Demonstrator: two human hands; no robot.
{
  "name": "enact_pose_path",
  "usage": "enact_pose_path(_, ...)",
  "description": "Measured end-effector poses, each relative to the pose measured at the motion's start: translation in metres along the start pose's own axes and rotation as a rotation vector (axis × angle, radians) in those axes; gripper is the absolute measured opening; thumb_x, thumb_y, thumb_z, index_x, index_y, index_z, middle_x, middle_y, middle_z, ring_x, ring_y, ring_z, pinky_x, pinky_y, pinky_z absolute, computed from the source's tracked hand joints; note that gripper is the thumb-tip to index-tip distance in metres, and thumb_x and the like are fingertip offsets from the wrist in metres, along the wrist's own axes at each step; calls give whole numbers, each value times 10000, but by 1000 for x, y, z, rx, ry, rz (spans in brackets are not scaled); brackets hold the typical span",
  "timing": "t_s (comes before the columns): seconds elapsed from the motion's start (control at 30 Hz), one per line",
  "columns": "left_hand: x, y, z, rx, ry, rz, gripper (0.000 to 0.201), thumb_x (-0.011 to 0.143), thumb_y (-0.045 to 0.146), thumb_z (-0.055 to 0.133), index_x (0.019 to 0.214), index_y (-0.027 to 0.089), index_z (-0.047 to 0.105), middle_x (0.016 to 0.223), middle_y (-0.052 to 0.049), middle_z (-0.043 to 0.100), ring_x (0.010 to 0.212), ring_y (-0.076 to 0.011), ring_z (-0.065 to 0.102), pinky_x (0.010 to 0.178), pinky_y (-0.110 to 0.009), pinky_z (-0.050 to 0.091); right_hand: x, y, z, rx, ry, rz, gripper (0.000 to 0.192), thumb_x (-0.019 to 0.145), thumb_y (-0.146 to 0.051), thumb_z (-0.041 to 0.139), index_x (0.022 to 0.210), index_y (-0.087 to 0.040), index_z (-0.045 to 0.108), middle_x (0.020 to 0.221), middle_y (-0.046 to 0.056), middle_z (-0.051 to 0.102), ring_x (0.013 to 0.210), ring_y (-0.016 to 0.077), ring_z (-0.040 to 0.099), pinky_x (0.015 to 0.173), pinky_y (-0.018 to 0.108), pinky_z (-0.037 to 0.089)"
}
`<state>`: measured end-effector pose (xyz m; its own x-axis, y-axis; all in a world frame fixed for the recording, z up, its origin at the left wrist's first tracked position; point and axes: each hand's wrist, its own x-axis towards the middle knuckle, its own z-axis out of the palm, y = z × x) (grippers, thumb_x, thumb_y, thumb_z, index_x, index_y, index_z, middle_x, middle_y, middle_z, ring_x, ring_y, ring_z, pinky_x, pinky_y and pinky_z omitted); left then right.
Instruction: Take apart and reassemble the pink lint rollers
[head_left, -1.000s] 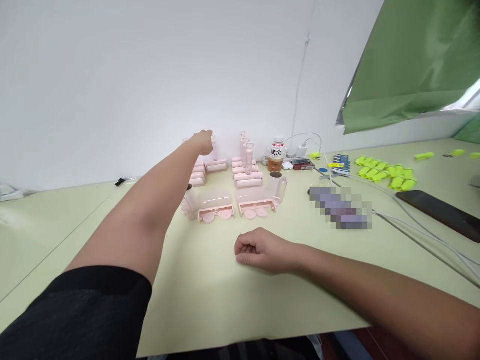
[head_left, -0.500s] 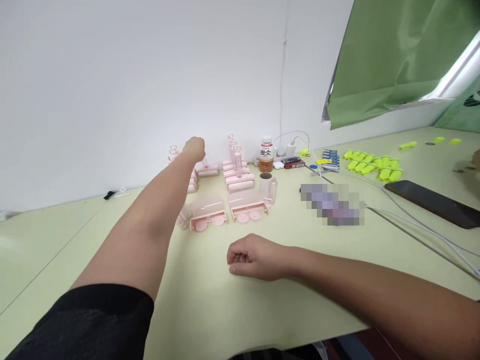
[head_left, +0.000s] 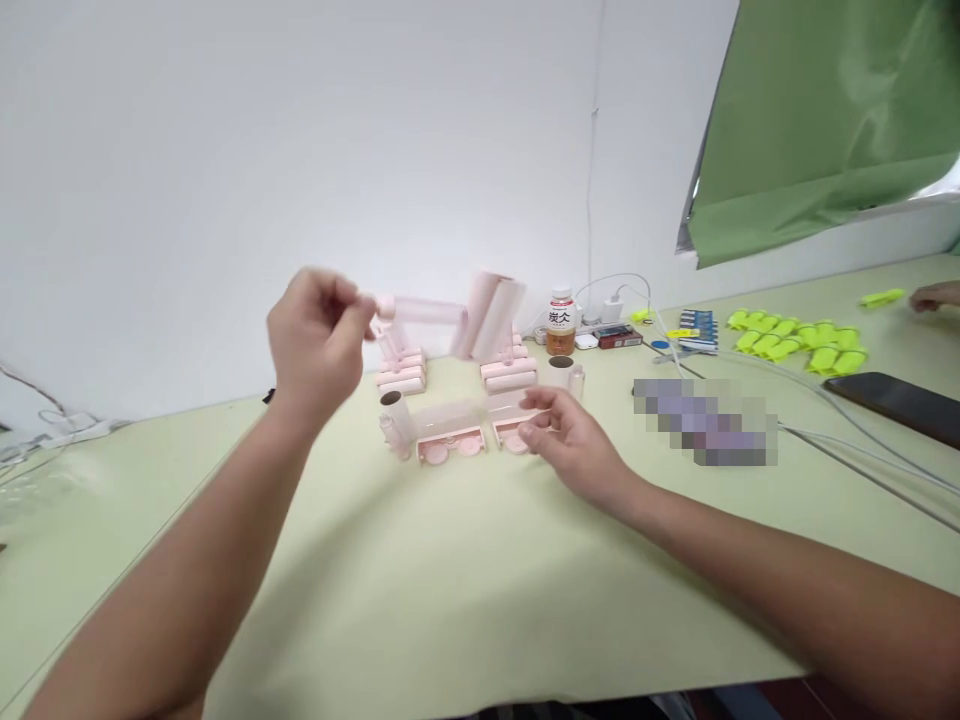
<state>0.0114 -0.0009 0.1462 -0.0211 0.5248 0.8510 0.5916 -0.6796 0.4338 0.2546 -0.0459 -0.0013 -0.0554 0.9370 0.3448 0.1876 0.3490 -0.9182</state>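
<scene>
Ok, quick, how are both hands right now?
Left hand: closed, holding a raised pink roller.
Right hand: part open, nothing visible in it.

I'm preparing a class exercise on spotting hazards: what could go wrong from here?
The left hand appears to hold the pink roller by one end, so its far end might dip or slip onto the stacked pink pieces. The right hand, open by the right-hand pink casing, could nudge it. The upright tube might topple if an arm brushes it.
</scene>
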Motion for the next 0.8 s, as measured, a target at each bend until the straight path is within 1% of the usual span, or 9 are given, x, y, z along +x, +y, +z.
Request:
enact_pose_path(0.07, -45, 8, -10, -200, 33, -81, 193, 820, 270, 630, 801, 235, 441, 812, 21, 572, 597, -115, 600, 569, -280, 517, 1, -6, -4, 120, -34, -43, 578, 806, -507, 665, 1265, -226, 455, 1224, 120, 550, 934, 208, 585, 739, 345, 525)
enact_pose_path(0.2, -106, -2, -15, -323, -103, -223, 120, 874, 306, 577, 871, 268, 464, 798, 16, 566, 608, -140, 614, 592, -321, 543, -6, -13, -3, 180, -194, -18, 555, 800, -538, 680, 1193, -189, 503, 1052, 110, 621, 827, 215, 593, 671, 354, 541)
enact_pose_path(0.27, -115, -11, -18, -176, -280, -239, 52, 906, 324, 530, 884, 277, 526, 781, -5, 587, 680, -170, 626, 642, -339, 539, -9, -13, -2, 125, -178, 44, 551, 789, -535, 697, 1171, -192, 495, 1004, 94, 618, 763, 198, 574, 606, 329, 527)
enact_pose_path(0.37, -116, -16, -21, 39, -484, -155, 80, 888, 341, 548, 926, 290, 597, 962, -58, 616, 816, -208, 630, 678, -356, 534, -11, -10, -1, -10, -196, 80, 547, 804, -547, 677, 1176, -194, 485, 963, 73, 604, 754, 192, 561, 609, 313, 502)
enact_pose_path(0.47, -122, -10, -12, 175, -652, -13, 203, 855, 392, 593, 1035, 298, 602, 1100, -95, 626, 987, -274, 621, 746, -399, 522, -14, -7, 0, -98, -303, -6, 541, 863, -554, 599, 1245, -196, 460, 1074, 93, 597, 871, 219, 582, 709, 328, 495)
enact_pose_path(0.53, -131, -5, -2, 214, -774, 45, 225, 862, 412, 582, 1045, 280, 587, 1046, -94, 662, 957, -289, 633, 742, -413, 504, -17, -6, 2, -137, -386, -103, 531, 894, -540, 556, 1282, -193, 446, 1145, 107, 586, 973, 244, 576, 803, 350, 482)
enact_pose_path(0.6, -139, -5, 6, 217, -863, 16, 174, 897, 397, 523, 992, 258, 566, 888, -68, 678, 781, -256, 646, 638, -377, 475, -17, -8, 1, -196, -418, -166, 511, 905, -525, 546, 1281, -191, 455, 1175, 114, 584, 1028, 260, 564, 853, 363, 467)
enact_pose_path(0.67, -143, -9, 9, 219, -849, -48, 145, 916, 379, 477, 925, 246, 535, 757, -36, 648, 635, -221, 607, 548, -338, 418, -14, -15, -6, -270, -346, -202, 492, 906, -516, 549, 1271, -195, 470, 1181, 116, 588, 1035, 267, 565, 861, 368, 464)
enact_pose_path(0.8, -138, -24, 3, 143, -614, -175, 167, 909, 399, 494, 854, 242, 507, 689, -6, 606, 586, -183, 551, 535, -307, 384, 1, -32, -41, -478, -49, -316, 525, 877, -533, 572, 1276, -197, 515, 1205, 135, 565, 1095, 306, 546, 914, 409, 450)
